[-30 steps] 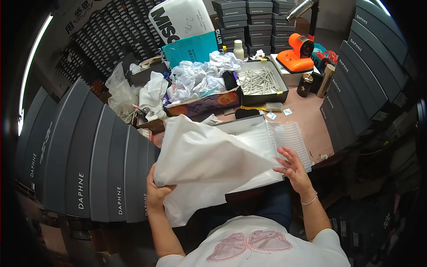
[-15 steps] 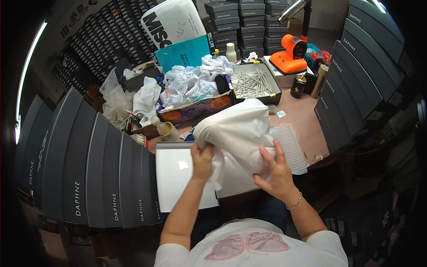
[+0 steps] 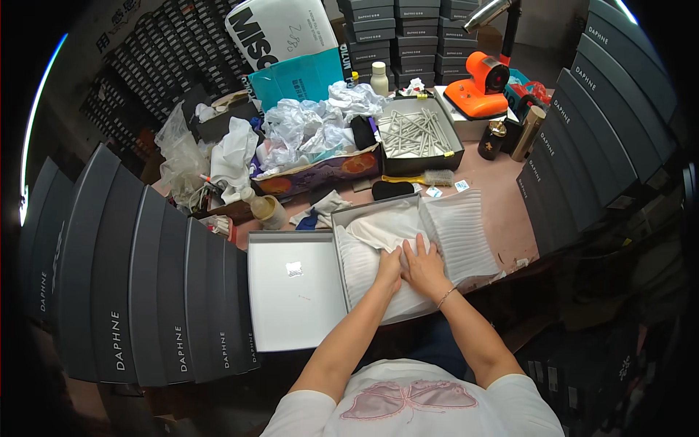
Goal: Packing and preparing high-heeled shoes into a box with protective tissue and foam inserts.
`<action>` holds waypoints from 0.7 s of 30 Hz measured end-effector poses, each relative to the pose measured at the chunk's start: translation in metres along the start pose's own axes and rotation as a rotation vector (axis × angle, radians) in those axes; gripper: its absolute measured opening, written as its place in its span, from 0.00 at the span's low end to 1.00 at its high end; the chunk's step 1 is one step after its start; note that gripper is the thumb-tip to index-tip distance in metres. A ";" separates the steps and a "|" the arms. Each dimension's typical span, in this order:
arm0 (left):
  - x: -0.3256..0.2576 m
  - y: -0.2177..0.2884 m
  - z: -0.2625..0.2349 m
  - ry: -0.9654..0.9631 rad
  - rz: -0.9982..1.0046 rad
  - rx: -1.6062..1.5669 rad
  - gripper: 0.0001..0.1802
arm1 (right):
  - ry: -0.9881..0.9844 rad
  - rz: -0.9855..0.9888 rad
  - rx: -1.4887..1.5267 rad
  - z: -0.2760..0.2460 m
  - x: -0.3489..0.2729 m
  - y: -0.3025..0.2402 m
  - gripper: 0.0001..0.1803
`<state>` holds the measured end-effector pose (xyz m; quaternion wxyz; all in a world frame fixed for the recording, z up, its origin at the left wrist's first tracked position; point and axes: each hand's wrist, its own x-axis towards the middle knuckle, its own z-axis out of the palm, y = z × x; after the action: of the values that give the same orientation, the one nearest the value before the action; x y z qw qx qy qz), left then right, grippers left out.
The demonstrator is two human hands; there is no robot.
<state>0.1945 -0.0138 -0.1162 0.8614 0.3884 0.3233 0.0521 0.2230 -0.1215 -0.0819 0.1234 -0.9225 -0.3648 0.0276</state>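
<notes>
An open shoebox [image 3: 336, 251] stands in front of me, lined with a ribbed white foam sheet [image 3: 459, 233] that hangs over its right side. In it lies a white, soft wrapped bundle [image 3: 378, 224]; its contents are hidden. My left hand [image 3: 390, 271] is closed on the bundle's near edge, fingertips partly hidden. Right beside it, my right hand [image 3: 424, 272] lies on the bundle with fingers spread, pressing down. The box's lid [image 3: 295, 313], white inside with a small white packet [image 3: 293, 269], lies open to the left.
Dark grey shoeboxes stand in rows at left [image 3: 153, 291] and right [image 3: 590, 138]. Behind the work lie a yellow-handled brush [image 3: 415, 178], a black pad [image 3: 392, 191], a box of white sticks [image 3: 416, 132], a carton of crumpled paper [image 3: 313, 135] and an orange device [image 3: 477, 91].
The white bundle has come down from above the box into it. Both hands have lowered with it and drawn close together. The brush and black pad behind are now uncovered.
</notes>
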 end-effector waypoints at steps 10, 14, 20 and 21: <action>-0.087 0.042 -0.016 0.049 0.943 0.854 0.26 | -0.379 0.181 0.715 -0.088 -0.094 0.058 0.11; -0.088 0.016 -0.028 -0.435 0.681 1.716 0.26 | -0.295 0.368 1.321 -0.046 -0.064 0.101 0.11; -0.102 0.024 -0.062 -0.305 0.872 1.249 0.22 | 0.026 0.338 1.769 0.000 -0.070 0.109 0.07; -0.113 0.032 -0.062 -0.305 0.829 1.207 0.22 | 0.058 0.362 1.875 0.001 -0.085 0.108 0.07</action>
<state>0.0734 0.0092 -0.0657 0.4434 0.8866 -0.0006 0.1315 0.2326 -0.2546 -0.1132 0.8152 -0.4908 -0.0429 0.3046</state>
